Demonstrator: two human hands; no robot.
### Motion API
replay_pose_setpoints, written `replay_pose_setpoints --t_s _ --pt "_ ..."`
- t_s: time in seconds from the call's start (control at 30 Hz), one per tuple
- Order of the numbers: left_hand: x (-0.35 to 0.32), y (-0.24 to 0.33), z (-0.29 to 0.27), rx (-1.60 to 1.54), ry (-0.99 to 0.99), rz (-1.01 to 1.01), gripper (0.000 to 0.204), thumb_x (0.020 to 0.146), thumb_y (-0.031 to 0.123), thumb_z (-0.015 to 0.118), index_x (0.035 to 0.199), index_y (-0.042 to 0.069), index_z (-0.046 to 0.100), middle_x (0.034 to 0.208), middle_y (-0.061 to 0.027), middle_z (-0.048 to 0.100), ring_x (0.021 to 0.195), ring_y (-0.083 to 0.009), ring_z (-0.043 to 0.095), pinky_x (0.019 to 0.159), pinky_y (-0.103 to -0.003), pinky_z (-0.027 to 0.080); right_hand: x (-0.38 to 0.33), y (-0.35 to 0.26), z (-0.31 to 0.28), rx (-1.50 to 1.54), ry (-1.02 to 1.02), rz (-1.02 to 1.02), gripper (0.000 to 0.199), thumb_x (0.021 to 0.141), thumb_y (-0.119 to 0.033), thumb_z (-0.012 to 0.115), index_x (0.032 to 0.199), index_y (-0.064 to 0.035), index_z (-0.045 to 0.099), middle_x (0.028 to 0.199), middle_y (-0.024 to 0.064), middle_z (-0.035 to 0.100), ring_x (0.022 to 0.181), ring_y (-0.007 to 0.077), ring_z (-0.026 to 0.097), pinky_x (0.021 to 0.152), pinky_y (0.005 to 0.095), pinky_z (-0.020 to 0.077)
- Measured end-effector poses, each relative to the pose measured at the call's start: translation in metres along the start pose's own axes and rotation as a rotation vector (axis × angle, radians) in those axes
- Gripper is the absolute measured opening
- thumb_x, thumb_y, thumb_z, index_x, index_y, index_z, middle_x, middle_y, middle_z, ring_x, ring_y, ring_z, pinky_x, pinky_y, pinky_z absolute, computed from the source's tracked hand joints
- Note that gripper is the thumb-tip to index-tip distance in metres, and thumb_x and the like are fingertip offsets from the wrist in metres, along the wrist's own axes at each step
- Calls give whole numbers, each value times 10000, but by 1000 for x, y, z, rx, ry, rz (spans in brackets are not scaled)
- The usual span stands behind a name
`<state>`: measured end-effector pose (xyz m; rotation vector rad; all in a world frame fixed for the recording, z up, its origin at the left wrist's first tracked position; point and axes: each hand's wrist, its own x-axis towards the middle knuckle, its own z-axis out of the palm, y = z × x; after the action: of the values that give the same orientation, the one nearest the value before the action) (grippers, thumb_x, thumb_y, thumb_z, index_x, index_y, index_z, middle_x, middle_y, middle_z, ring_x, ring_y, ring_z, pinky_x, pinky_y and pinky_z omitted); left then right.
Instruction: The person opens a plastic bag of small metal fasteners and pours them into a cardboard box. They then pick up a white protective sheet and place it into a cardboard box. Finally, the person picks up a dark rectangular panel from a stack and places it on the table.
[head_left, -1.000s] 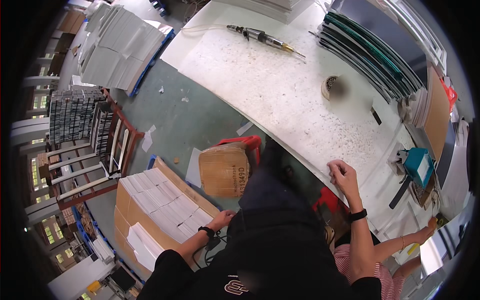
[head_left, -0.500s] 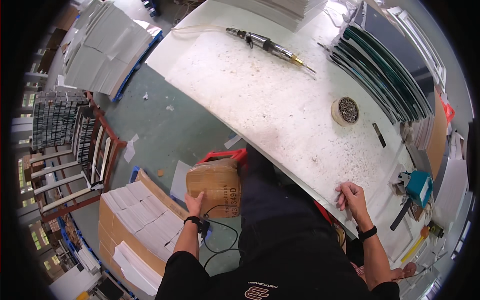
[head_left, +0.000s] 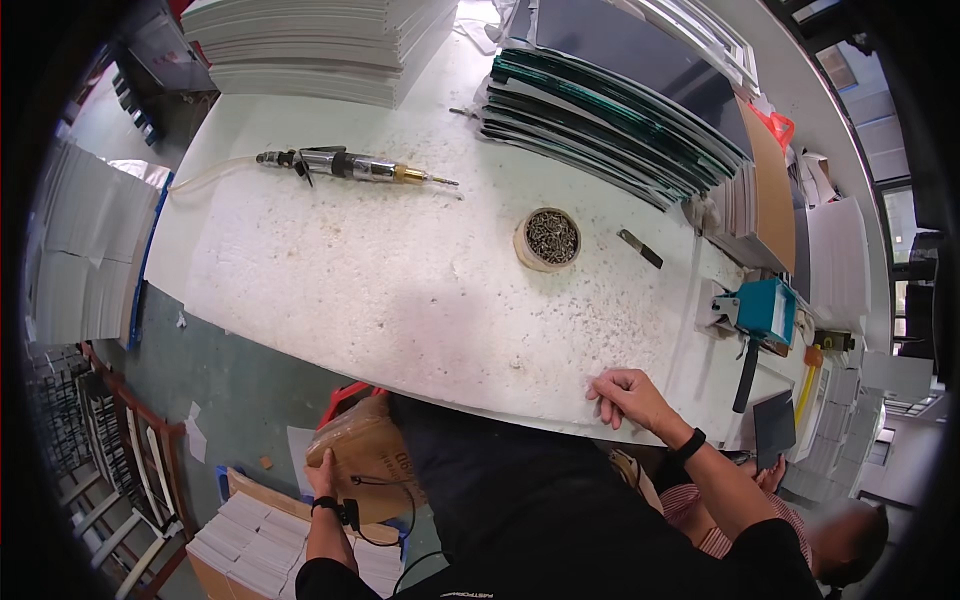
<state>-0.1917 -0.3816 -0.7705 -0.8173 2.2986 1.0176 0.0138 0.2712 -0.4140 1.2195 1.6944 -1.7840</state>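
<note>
My left hand (head_left: 322, 476) holds the edge of a brown cardboard-covered seat (head_left: 365, 455) beside my legs. A red frame (head_left: 347, 397) shows partly behind that seat. My right hand (head_left: 622, 398) hovers or rests at the near edge of the white worktable (head_left: 400, 300), fingers loosely curled, with nothing seen in them. Farther in stands a round tub of small metal screws (head_left: 550, 240). To its right lies a short dark-handled blade (head_left: 640, 248). At the left of the table lies an air screwdriver (head_left: 345, 165) with a hose.
Stacks of white panels (head_left: 310, 50) and dark green-edged panels (head_left: 610, 120) line the far side. A teal tool with a black handle (head_left: 765, 310) sits at the right. Another person (head_left: 700, 510) works close on my right, holding a dark panel (head_left: 774, 430). White boards in a carton (head_left: 245, 535) stand lower left.
My view has swung right, so the table now fills more of it and the other person shows. The cardboard-covered seat looks more tilted, my left hand still on it.
</note>
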Motion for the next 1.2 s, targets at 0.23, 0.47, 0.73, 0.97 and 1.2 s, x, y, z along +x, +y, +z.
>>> replay_pose_setpoints --t_s 0.23,0.47,0.73,0.97,1.2 --pt "-17 41 20 338 -17 165 1033 725 431 936 1435 -119 426 1391 -350 544 1317 -493 525 1125 -512 449 0 -4 4 56 79 114 431 1052 -386 657 890 4 740 635 73 667 475 114 604 467 248 506" --pt "-6 97 55 480 -446 297 1000 805 385 882 1489 -120 355 1435 -352 506 1351 -473 499 1135 -502 435 3 -6 6 111 152 144 435 1035 -369 680 853 21 740 651 92 680 493 131 629 465 262 523" --pt "-39 129 46 301 -887 295 620 908 309 763 1363 -62 564 1246 -309 692 1148 -442 690 957 -462 555 13 -51 47 135 158 -53 259 1055 -238 657 1117 2 730 792 42 679 677 85 636 584 247 531" --pt "8 197 23 768 -1050 916 466 983 303 633 1333 -4 630 1222 -314 691 1150 -490 658 950 -508 550 9 -170 96 231 -34 -412 372 1067 -234 637 1394 -56 636 901 30 682 737 87 613 686 263 534" --pt "-253 493 -60 736 -1089 961 131 970 108 682 1007 -5 736 873 -148 758 736 -280 742 678 -381 576 -66 -159 -16 1243 207 -991 518 1102 -519 486 1316 -84 669 806 -29 534 666 105 436 598 274 397"
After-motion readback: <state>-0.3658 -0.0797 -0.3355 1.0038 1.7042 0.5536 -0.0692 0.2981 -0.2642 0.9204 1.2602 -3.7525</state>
